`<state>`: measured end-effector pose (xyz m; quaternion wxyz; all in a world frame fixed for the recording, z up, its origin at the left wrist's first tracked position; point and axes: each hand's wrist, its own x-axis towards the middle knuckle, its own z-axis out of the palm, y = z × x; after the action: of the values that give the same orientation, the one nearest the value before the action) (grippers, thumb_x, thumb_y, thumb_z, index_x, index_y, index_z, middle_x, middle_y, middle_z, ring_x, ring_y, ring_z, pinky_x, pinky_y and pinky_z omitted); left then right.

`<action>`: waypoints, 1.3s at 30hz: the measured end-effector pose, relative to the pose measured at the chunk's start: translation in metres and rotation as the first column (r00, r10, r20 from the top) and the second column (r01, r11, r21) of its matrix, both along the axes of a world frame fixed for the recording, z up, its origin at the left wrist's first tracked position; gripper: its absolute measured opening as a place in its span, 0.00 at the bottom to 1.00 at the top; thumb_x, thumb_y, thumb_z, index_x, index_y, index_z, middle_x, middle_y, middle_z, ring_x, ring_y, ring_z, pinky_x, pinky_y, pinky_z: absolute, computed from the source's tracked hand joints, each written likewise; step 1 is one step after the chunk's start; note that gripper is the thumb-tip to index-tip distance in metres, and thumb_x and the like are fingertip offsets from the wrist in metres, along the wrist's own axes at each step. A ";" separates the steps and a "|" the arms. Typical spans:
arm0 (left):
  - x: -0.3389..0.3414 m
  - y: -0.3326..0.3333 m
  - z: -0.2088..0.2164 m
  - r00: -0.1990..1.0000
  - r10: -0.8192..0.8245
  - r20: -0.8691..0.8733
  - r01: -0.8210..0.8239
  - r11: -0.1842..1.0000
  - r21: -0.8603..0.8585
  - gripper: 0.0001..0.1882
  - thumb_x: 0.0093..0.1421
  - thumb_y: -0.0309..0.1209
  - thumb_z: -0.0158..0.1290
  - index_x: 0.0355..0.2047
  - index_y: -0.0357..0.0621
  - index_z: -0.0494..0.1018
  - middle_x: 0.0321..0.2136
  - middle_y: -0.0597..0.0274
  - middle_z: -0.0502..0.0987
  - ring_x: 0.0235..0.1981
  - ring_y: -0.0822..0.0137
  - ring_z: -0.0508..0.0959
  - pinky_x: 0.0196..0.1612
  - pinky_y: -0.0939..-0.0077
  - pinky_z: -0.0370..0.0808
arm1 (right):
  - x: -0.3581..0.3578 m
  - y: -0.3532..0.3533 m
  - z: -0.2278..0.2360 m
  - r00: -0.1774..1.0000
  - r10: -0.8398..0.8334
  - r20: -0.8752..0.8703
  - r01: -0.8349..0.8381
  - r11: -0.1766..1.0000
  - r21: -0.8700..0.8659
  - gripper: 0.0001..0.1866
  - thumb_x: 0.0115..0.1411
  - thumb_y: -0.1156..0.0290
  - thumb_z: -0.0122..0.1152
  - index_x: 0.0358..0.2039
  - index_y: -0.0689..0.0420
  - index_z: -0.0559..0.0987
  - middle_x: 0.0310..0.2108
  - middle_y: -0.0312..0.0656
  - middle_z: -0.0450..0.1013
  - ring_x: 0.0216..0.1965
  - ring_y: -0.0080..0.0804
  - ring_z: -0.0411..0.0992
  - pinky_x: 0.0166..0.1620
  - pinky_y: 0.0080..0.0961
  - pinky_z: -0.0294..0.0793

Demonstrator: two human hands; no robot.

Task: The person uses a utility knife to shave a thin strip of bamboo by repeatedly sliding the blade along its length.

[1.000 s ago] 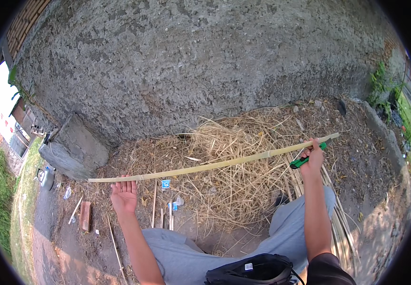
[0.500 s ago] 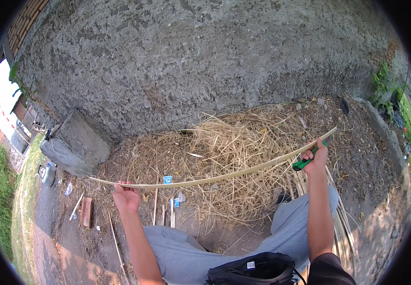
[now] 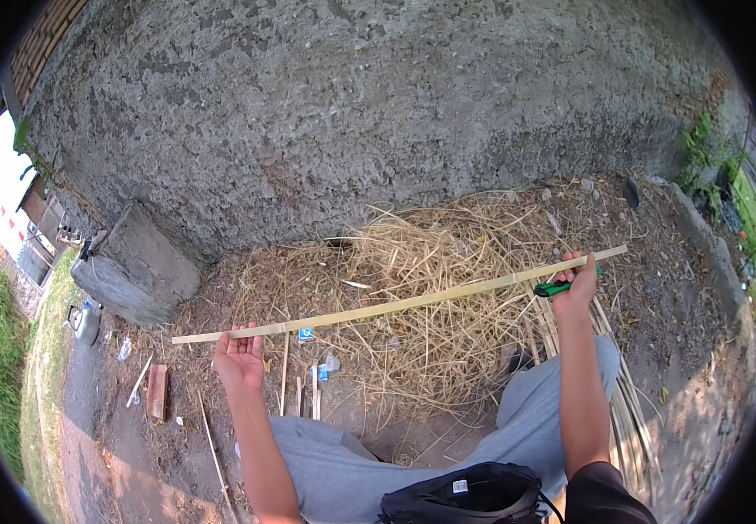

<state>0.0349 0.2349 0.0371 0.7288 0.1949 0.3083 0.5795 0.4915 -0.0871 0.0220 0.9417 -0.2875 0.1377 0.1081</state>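
A long, pale bamboo strip (image 3: pixel 395 306) spans the space in front of me, fairly straight, its right end higher in view. Near the strip's left end, my left hand (image 3: pixel 239 360) holds it between thumb and fingers, palm turned up. Close to the other end, my right hand (image 3: pixel 577 286) grips the strip and also keeps a green-handled tool (image 3: pixel 555 288) against the palm. That tool looks like a utility knife, but its blade is not visible. Under the strip lies a heap of thin bamboo shavings (image 3: pixel 430 358).
A rough grey wall (image 3: pixel 378 113) rises behind the heap. At left stand a concrete block (image 3: pixel 138 271) and a metal kettle (image 3: pixel 85 325); a reddish brick (image 3: pixel 158 390) lies nearer. Split bamboo strips (image 3: pixel 627 410) lie beside my right leg. A black open bag (image 3: pixel 461 493) rests at my lap.
The bamboo strip has gone from bowed to nearly straight, with its broad face turned more toward me. My left hand has shifted slightly right and its palm shows more.
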 end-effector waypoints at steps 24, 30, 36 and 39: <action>0.045 -0.068 0.020 -0.105 0.942 -0.319 0.642 0.309 0.702 0.43 0.59 0.58 0.51 0.65 0.43 0.53 0.64 0.46 0.53 0.68 0.47 0.47 0.66 0.45 0.39 | 0.012 -0.014 -0.011 0.997 -0.071 -0.044 0.069 0.997 -0.047 0.12 0.71 0.64 0.42 0.39 0.59 0.68 0.28 0.41 0.67 0.14 0.21 0.54 0.42 0.35 0.79; 0.068 -0.078 -0.007 0.478 0.343 -0.808 0.526 0.625 0.577 0.35 0.64 0.48 0.52 0.63 0.41 0.55 0.62 0.46 0.59 0.63 0.52 0.59 0.62 0.53 0.61 | 0.004 -0.005 -0.023 0.995 -0.045 -0.087 0.041 0.998 -0.046 0.12 0.71 0.64 0.42 0.38 0.58 0.68 0.28 0.40 0.67 0.13 0.21 0.53 0.43 0.34 0.79; 0.137 -0.120 -0.009 0.683 -0.468 -0.560 0.701 0.636 0.323 0.27 0.71 0.46 0.34 0.63 0.42 0.53 0.64 0.49 0.59 0.64 0.56 0.62 0.63 0.58 0.63 | -0.040 0.031 -0.026 0.977 0.101 -0.187 -0.109 0.994 -0.034 0.12 0.72 0.63 0.40 0.37 0.58 0.68 0.27 0.39 0.67 0.14 0.22 0.54 0.44 0.35 0.79; 0.169 -0.127 0.010 0.789 -0.377 -0.485 0.601 0.639 0.480 0.25 0.72 0.45 0.29 0.62 0.42 0.52 0.61 0.47 0.62 0.63 0.56 0.63 0.62 0.55 0.64 | -0.047 0.040 -0.029 0.973 0.123 -0.195 -0.134 0.990 -0.046 0.12 0.72 0.64 0.39 0.37 0.58 0.68 0.27 0.39 0.67 0.15 0.22 0.54 0.45 0.36 0.79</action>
<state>0.2039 0.1081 0.0469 0.6906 0.5941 0.1587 0.3807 0.4441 -0.0469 -0.0068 0.9062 -0.3116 0.2118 0.1920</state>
